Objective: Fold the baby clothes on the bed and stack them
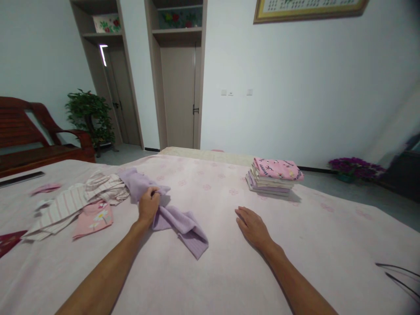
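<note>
My left hand (150, 203) is closed on a crumpled lavender garment (183, 225), whose cloth spreads out on both sides of the fist. One ribbed end of it trails to the right over the pale pink sheet (216, 271). Against its far left end lies a heap of striped clothes (72, 201), with a pink flowered cloth (95, 218) in front. My right hand (252, 225) rests palm down on the sheet, fingers stretched out, holding nothing. Beyond it stands a stack of folded clothes (271, 181), topped by a pink printed piece (277, 169).
A dark flat object (21, 178) and a small pink cloth (46, 188) lie at the far left, a dark red cloth (11, 243) nearer. Thin black cables (398, 267) cross the right edge. Behind are a wooden bench (42, 131), a potted plant (90, 116) and purple flowers (354, 168).
</note>
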The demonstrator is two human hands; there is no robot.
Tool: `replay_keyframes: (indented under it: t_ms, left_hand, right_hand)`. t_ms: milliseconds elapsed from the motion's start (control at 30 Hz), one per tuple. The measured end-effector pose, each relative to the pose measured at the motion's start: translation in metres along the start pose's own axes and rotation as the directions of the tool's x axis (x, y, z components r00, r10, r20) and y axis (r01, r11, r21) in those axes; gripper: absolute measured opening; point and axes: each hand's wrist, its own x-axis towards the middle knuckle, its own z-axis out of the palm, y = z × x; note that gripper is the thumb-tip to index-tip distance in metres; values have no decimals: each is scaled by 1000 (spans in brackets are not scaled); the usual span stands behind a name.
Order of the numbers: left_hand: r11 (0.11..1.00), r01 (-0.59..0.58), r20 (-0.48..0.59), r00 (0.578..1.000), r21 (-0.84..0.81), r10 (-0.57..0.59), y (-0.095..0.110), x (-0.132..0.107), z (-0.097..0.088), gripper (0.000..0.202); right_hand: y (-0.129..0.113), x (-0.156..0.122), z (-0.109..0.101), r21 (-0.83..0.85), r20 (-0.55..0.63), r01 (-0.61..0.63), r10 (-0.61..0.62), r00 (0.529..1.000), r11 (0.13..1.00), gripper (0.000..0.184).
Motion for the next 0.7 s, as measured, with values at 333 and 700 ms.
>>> replay_keyframes:
  t_ms: [333, 700]
  left_hand:
    - [527, -254, 402, 412, -811, 818, 128, -145, 18, 21]
    - [345, -672, 220, 268, -655, 938, 120, -176, 33, 21]
  right_hand:
    - [1, 1, -12, 285, 2, -46, 47, 999, 957, 38]
    - [-29, -5, -14, 217, 67, 27, -43, 997, 976, 36]
